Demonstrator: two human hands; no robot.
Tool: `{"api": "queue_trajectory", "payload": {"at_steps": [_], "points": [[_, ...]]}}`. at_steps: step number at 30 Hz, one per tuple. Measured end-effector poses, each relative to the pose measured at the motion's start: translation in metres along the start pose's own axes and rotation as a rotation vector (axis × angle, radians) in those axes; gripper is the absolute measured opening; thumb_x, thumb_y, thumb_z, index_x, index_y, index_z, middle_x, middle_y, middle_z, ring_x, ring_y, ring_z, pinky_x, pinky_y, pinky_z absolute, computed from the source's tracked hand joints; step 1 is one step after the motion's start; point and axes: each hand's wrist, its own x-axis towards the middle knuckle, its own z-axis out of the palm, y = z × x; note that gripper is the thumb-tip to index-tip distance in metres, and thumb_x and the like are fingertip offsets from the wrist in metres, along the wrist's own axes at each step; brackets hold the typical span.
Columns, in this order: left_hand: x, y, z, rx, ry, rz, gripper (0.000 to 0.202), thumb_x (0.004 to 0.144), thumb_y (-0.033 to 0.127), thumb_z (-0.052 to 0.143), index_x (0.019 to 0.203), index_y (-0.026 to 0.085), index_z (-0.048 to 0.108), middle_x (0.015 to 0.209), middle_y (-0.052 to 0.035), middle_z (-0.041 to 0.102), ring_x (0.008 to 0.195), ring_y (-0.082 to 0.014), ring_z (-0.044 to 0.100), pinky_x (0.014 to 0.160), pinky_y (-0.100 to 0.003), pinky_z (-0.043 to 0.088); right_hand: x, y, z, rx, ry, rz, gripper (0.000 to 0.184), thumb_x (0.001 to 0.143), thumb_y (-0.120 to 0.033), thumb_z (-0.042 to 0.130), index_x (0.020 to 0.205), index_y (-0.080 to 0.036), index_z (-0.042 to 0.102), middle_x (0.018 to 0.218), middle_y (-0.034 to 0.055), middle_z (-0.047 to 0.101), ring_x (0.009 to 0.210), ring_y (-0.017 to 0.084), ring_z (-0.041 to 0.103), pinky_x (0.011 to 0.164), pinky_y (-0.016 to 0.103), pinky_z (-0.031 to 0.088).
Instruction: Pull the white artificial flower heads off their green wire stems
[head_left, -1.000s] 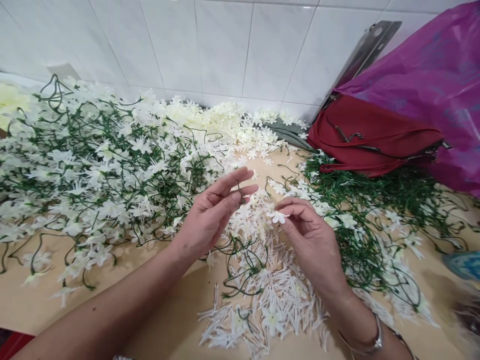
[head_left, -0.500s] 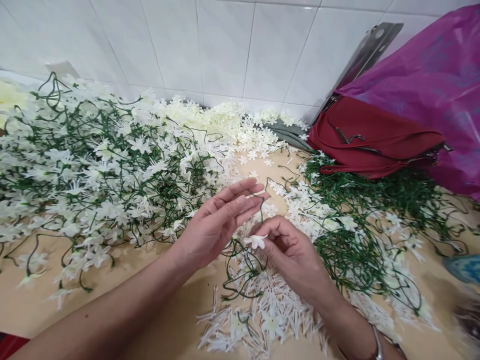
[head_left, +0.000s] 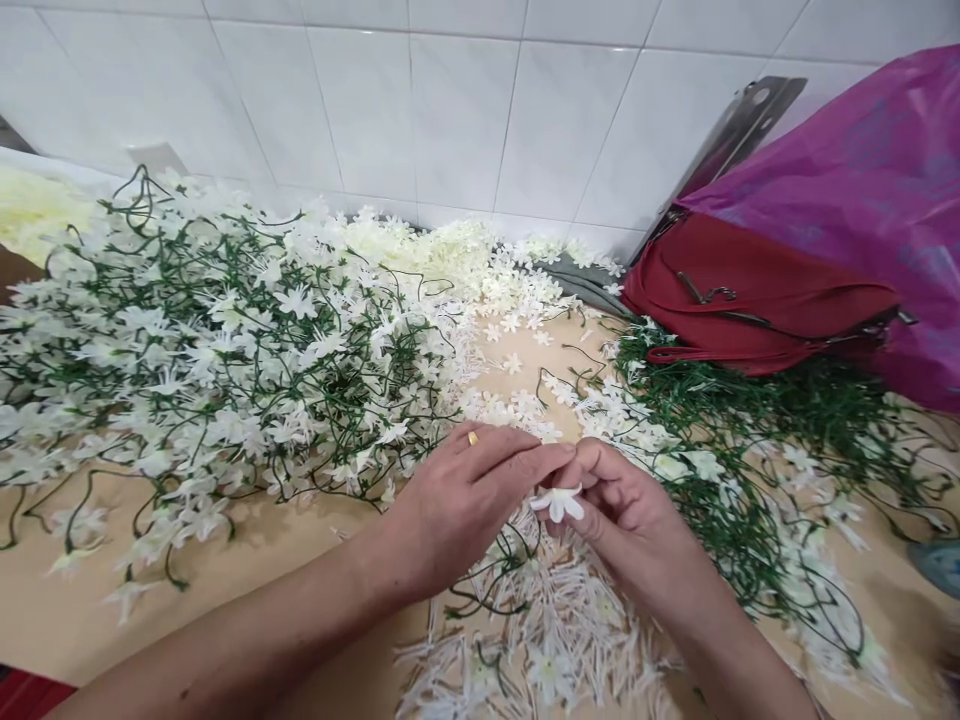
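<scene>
A small white artificial flower is pinched in my right hand, its petals showing by the thumb. My left hand, a gold ring on one finger, is closed with its fingertips meeting those of my right hand just above the flower. Whatever lies between the left fingers is hidden. Under both hands spreads a heap of thin white stamens, with a few green stems among them.
On the left is a large pile of white flowers on green stems. Loose cream blossoms lie along the tiled wall. Green stems are heaped at right, near a red bag and a purple plastic bag.
My left hand has gone from extended fingers beside the green stem to closed against my right fingertips. Both hands and the flower sit slightly farther right; the view has tilted up a little.
</scene>
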Motion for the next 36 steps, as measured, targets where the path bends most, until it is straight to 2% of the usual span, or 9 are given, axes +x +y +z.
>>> {"api": "queue_trajectory", "payload": {"at_steps": [3,5,8,11,13,17,20,32,36], "points": [[0.001,-0.007,-0.001,-0.102,0.056,-0.231,0.019,0.102,0.015,0.058,0.116,0.018,0.071,0.104,-0.0056,0.070,0.096,-0.0134,0.066,0.083,-0.026,0.054,0.003,0.001,-0.001,0.142,0.014,-0.026,0.018,0.088,-0.040,0.077,0.090,-0.025,0.067,0.097,0.0020,0.072,0.079,0.013,0.065,0.074,0.025,0.053],[0.002,-0.012,-0.004,-0.235,0.057,-0.460,0.018,0.103,0.022,0.057,0.111,0.019,0.073,0.092,-0.0028,0.067,0.083,-0.0118,0.063,0.072,-0.023,0.051,0.006,0.002,-0.003,0.176,0.112,-0.034,0.019,0.084,-0.038,0.082,0.086,-0.024,0.068,0.109,0.0034,0.073,0.086,0.015,0.068,0.082,0.028,0.055],[0.002,-0.017,-0.007,-0.465,0.020,-0.748,0.026,0.104,0.034,0.054,0.117,0.020,0.072,0.075,0.0015,0.055,0.064,-0.0110,0.048,0.054,-0.023,0.038,0.010,0.006,-0.007,0.124,0.298,0.005,0.021,0.079,-0.036,0.086,0.082,-0.023,0.070,0.089,0.0022,0.075,0.077,0.013,0.068,0.075,0.024,0.054],[0.003,-0.016,-0.008,-0.587,-0.013,-0.856,0.030,0.102,0.039,0.055,0.115,0.019,0.073,0.066,0.0044,0.045,0.058,-0.0105,0.037,0.051,-0.023,0.029,0.012,0.011,-0.010,0.013,0.397,0.017,0.020,0.081,-0.037,0.084,0.088,-0.024,0.072,0.074,-0.0009,0.070,0.069,0.012,0.066,0.068,0.022,0.052],[0.004,-0.012,-0.008,-0.582,-0.018,-0.864,0.027,0.100,0.038,0.057,0.109,0.019,0.074,0.067,0.0042,0.047,0.058,-0.0100,0.037,0.054,-0.024,0.031,0.011,0.012,-0.010,-0.065,0.415,0.012,0.018,0.083,-0.037,0.083,0.090,-0.024,0.073,0.075,-0.0010,0.070,0.069,0.012,0.066,0.068,0.021,0.051],[0.004,-0.007,-0.005,-0.522,-0.026,-0.815,0.023,0.099,0.034,0.059,0.107,0.021,0.076,0.087,-0.0009,0.066,0.075,-0.0120,0.055,0.070,-0.026,0.042,0.010,0.005,-0.004,-0.166,0.399,0.034,0.017,0.081,-0.035,0.082,0.084,-0.021,0.073,0.074,0.0003,0.071,0.066,0.012,0.065,0.065,0.022,0.052],[0.003,-0.007,-0.003,-0.481,-0.047,-0.763,0.020,0.098,0.031,0.060,0.105,0.021,0.076,0.093,-0.0024,0.070,0.084,-0.0140,0.061,0.077,-0.028,0.044,0.009,0.002,-0.002,-0.215,0.371,0.046,0.016,0.081,-0.035,0.080,0.085,-0.020,0.073,0.071,0.0007,0.071,0.064,0.013,0.064,0.064,0.023,0.052],[0.004,-0.004,-0.005,-0.386,-0.094,-0.634,0.013,0.097,0.025,0.062,0.090,0.018,0.070,0.083,-0.0006,0.065,0.073,-0.0111,0.056,0.067,-0.025,0.043,0.007,-0.003,-0.005,-0.371,0.308,0.048,0.013,0.082,-0.033,0.074,0.081,-0.020,0.071,0.071,0.0013,0.068,0.065,0.015,0.061,0.063,0.027,0.048],[0.003,-0.007,-0.004,-0.369,-0.118,-0.631,0.013,0.097,0.024,0.062,0.091,0.017,0.071,0.085,-0.0015,0.066,0.077,-0.0115,0.058,0.070,-0.026,0.043,0.008,-0.003,-0.004,-0.361,0.270,0.073,0.015,0.081,-0.035,0.074,0.081,-0.020,0.070,0.070,0.0012,0.067,0.065,0.015,0.061,0.063,0.027,0.048]]}}
